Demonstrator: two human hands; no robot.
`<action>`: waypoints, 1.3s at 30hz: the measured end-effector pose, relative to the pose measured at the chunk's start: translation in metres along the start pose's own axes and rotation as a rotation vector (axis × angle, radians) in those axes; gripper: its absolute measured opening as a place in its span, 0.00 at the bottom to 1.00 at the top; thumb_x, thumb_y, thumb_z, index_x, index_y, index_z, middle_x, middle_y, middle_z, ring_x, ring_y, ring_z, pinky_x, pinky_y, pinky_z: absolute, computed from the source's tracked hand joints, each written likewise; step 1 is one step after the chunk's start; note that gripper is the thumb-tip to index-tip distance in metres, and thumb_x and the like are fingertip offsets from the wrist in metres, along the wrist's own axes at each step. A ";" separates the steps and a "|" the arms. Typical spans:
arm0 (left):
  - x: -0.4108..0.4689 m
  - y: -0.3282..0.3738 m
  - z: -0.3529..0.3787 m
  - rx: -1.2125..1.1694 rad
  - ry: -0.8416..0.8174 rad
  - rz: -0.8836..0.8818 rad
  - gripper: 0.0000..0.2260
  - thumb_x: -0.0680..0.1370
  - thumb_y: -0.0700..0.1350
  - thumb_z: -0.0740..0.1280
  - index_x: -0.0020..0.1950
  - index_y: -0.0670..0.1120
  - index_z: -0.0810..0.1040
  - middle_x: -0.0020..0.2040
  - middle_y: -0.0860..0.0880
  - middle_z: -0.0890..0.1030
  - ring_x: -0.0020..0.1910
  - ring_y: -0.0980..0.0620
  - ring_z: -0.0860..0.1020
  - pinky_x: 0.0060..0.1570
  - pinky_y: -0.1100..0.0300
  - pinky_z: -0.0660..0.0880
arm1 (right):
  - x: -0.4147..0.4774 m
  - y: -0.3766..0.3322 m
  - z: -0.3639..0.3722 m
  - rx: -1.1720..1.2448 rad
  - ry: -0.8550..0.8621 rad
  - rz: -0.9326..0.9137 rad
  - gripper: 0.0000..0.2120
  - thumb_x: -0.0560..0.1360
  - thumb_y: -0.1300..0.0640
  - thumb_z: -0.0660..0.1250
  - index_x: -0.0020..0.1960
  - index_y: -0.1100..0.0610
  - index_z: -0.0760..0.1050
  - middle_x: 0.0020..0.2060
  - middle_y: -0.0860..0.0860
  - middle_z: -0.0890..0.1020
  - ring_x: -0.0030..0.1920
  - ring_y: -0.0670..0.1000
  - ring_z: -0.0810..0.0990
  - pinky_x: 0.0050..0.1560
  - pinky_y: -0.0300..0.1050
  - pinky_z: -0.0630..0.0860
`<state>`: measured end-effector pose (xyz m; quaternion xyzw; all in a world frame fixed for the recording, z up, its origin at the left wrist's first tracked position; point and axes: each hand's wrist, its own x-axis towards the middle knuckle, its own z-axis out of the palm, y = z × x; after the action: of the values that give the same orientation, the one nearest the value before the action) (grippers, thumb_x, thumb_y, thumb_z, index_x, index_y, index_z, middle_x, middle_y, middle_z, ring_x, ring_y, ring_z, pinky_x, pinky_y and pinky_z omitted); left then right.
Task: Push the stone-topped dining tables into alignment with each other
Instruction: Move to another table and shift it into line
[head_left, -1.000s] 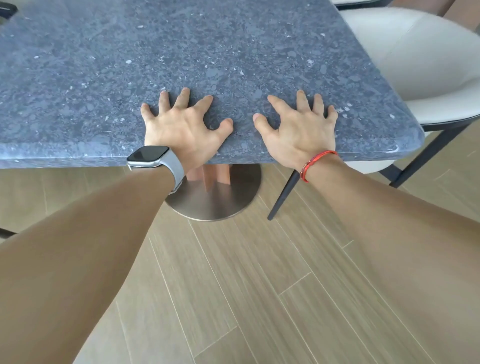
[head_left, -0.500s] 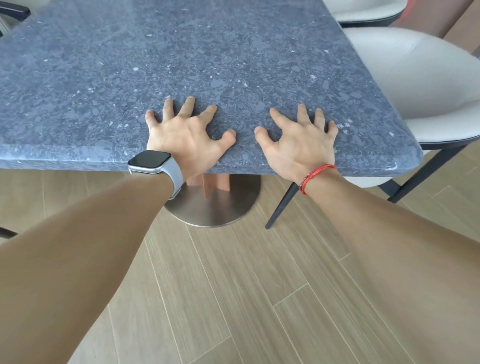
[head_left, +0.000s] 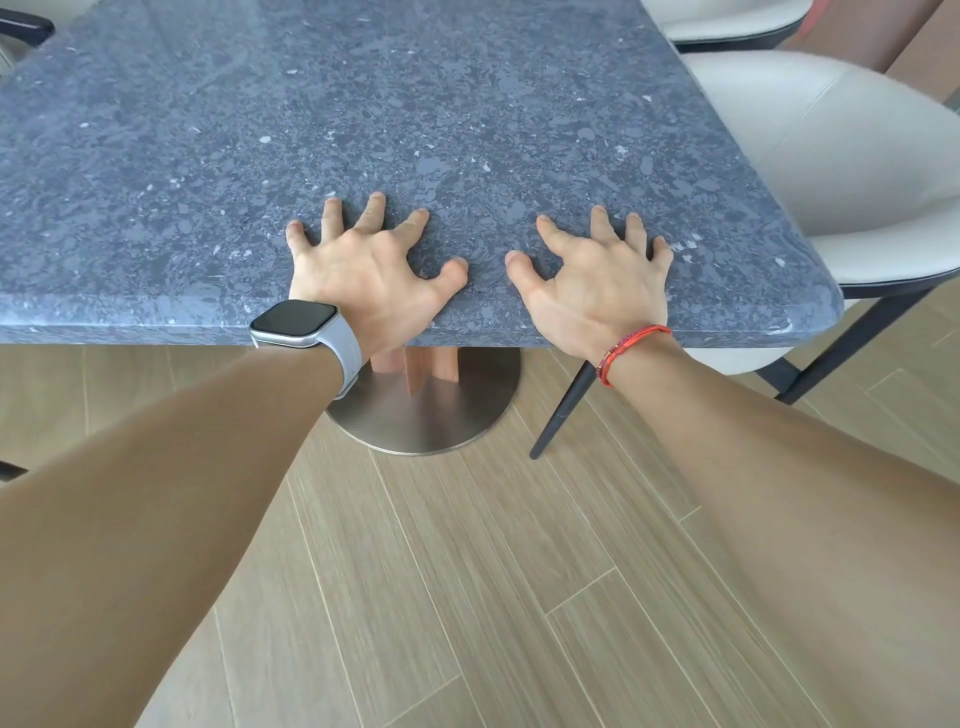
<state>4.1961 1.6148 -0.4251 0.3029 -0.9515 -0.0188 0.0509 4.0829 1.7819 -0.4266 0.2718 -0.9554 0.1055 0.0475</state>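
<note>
A grey-blue speckled stone table top (head_left: 363, 114) fills the upper part of the head view, its near edge running across the middle. My left hand (head_left: 363, 275), with a watch on the wrist, presses fingertips spread on the top just inside the near edge. My right hand (head_left: 597, 280), with a red cord on the wrist, presses the same way a hand's width to the right. Both palms hang over the edge. Below stands the table's wooden pedestal on a round metal base (head_left: 431, 410). No second table is in view.
A cream padded chair (head_left: 831, 171) with dark legs (head_left: 566, 405) stands tight against the table's right side, another chair (head_left: 727, 21) behind it. A dark chair arm (head_left: 26, 26) shows at the far left. Wood-plank floor (head_left: 467, 597) lies below me.
The table's near edge and both hands sit lower in the view than a second ago, and more of the far top and chairs shows. The hands keep their place on the stone.
</note>
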 end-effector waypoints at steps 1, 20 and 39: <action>0.001 0.001 -0.001 -0.002 -0.003 0.000 0.35 0.74 0.74 0.47 0.78 0.62 0.63 0.82 0.49 0.62 0.81 0.37 0.55 0.75 0.31 0.51 | 0.001 0.001 0.000 0.003 -0.002 -0.002 0.31 0.75 0.28 0.51 0.75 0.37 0.66 0.79 0.58 0.63 0.78 0.67 0.55 0.76 0.69 0.48; 0.026 0.030 0.007 0.002 0.021 -0.026 0.36 0.74 0.74 0.46 0.78 0.60 0.65 0.80 0.47 0.64 0.80 0.35 0.57 0.74 0.29 0.53 | 0.035 0.027 0.001 0.059 0.022 -0.023 0.29 0.76 0.29 0.54 0.74 0.37 0.69 0.78 0.56 0.64 0.79 0.64 0.56 0.78 0.65 0.48; 0.025 0.031 0.008 -0.005 0.011 -0.026 0.36 0.75 0.74 0.47 0.80 0.60 0.62 0.82 0.46 0.60 0.81 0.34 0.53 0.75 0.29 0.50 | 0.039 0.033 0.010 0.032 0.080 -0.038 0.31 0.74 0.28 0.52 0.74 0.37 0.69 0.78 0.55 0.66 0.78 0.63 0.58 0.77 0.65 0.50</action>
<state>4.1568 1.6256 -0.4290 0.3151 -0.9471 -0.0202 0.0565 4.0323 1.7871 -0.4364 0.2864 -0.9455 0.1305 0.0831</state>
